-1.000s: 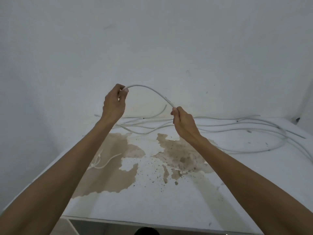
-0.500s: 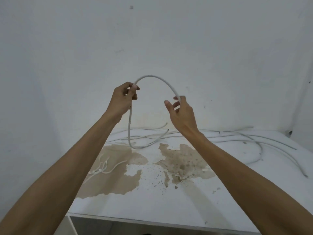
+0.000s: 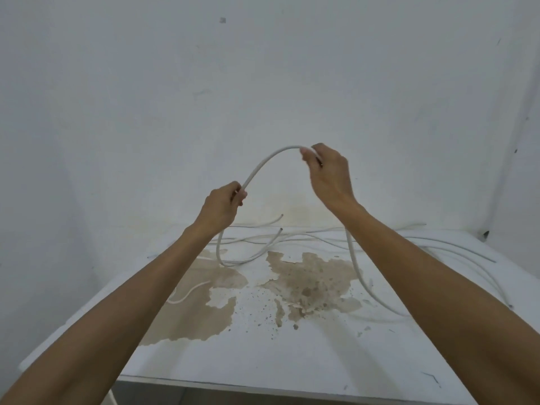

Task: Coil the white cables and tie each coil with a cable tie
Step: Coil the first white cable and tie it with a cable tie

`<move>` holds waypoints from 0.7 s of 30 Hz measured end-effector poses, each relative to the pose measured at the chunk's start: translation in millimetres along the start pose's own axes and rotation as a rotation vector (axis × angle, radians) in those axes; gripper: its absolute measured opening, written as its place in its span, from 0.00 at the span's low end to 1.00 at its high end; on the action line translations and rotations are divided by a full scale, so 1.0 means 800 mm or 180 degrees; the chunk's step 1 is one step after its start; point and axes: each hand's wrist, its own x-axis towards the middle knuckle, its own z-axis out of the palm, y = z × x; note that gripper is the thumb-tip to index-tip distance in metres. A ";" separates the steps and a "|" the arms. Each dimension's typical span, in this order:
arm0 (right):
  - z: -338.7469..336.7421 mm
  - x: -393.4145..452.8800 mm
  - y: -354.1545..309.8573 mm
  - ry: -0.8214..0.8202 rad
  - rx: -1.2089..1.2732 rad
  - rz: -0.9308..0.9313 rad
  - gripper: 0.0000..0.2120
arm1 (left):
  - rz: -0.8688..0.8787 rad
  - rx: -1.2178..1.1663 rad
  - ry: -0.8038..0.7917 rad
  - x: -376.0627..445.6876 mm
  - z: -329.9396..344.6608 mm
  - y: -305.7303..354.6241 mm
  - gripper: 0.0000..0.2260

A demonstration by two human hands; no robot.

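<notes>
A white cable (image 3: 264,162) arches in the air between both hands. My left hand (image 3: 223,204) pinches its lower left end of the arch. My right hand (image 3: 328,171) grips it higher, at the right. From the left hand the cable drops in a loop (image 3: 222,258) onto the white table (image 3: 263,355). From under my right wrist it hangs down and trails (image 3: 358,273) across the table to the right. Several more white cables (image 3: 455,247) lie along the table's back and right side. No cable tie can be made out.
Large brown stains (image 3: 309,285) mark the table's middle and left. A thin white cord (image 3: 187,295) lies on the left stain. White walls close the back and both sides. The table's front edge (image 3: 263,385) is near me.
My right hand has slid along the cable and risen up and to the right. The arch between the hands has widened. The left hand has dropped lower.
</notes>
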 end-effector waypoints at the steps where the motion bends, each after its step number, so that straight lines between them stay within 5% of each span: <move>1: -0.009 0.002 0.006 0.0066 0.0050 0.0107 0.17 | -0.0068 0.0037 -0.0041 -0.002 0.008 -0.011 0.11; 6: -0.040 0.002 0.049 0.0224 0.0037 0.0640 0.17 | -0.0484 -0.0240 0.0053 -0.004 0.040 -0.033 0.14; 10: -0.040 0.000 0.083 -0.0179 -0.1035 0.0839 0.21 | -0.0516 -0.1177 0.0172 0.008 0.035 -0.029 0.13; 12: -0.034 0.000 0.089 -0.0321 -0.1977 0.0575 0.15 | -0.0502 -0.1215 0.0145 0.015 0.025 -0.026 0.14; 17: 0.004 0.015 0.074 -0.0766 -0.3123 -0.0662 0.33 | -0.0142 -0.1084 -0.0185 0.034 0.010 -0.014 0.16; 21: 0.051 0.026 0.059 -0.0688 -0.3040 -0.1602 0.14 | 0.0072 -0.0965 -0.0350 0.049 0.008 -0.011 0.15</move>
